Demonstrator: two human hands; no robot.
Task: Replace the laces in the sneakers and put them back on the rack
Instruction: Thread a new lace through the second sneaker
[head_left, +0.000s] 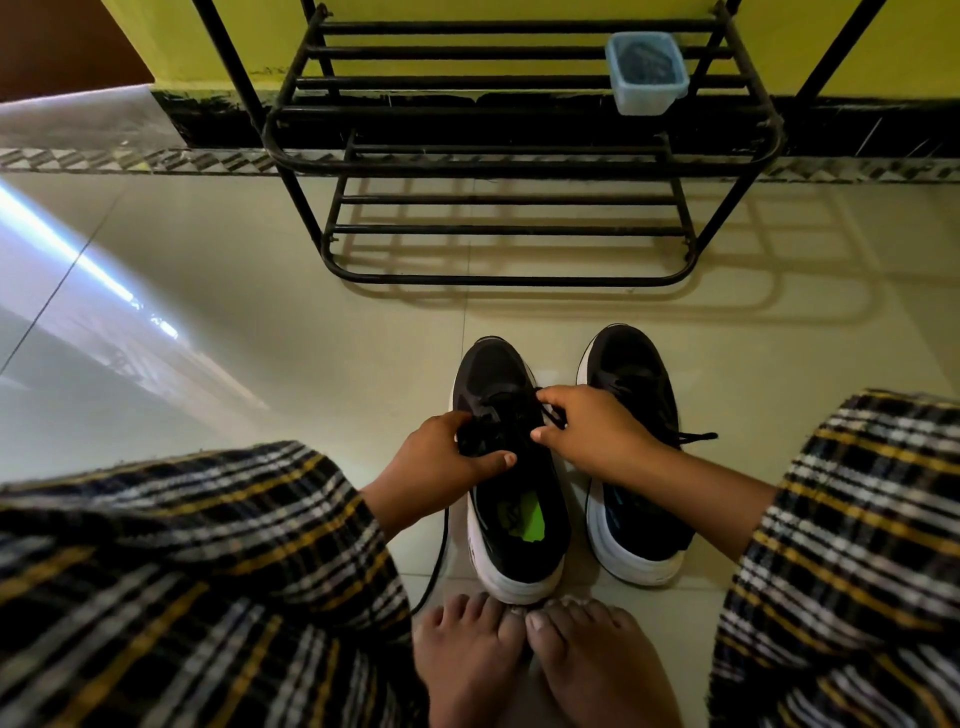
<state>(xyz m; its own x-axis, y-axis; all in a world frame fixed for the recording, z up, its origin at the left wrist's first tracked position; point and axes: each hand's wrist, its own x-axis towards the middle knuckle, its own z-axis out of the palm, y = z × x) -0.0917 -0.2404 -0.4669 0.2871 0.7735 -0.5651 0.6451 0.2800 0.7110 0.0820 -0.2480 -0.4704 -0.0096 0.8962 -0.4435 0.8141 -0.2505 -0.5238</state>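
**Both hands at the laces of the left-hand sneaker**

Head view: two black sneakers with white soles stand side by side on the tiled floor at lower centre of the frame, toes towards the black metal rack (519, 166) at the top. The left hand (441, 457) curls its fingers round the black lace (545, 415) at the tongue of the left-hand sneaker (511, 493); the right hand (587, 431) pinches the same lace from the other side. A strand of lace trails down the floor under the left wrist. The right-hand sneaker (636, 467) sits just beside, its lace end lying out to the right. A small blue container (647, 73) rests on an upper shelf of the rack. Bare feet (524, 660) touch the near sneaker's heel.
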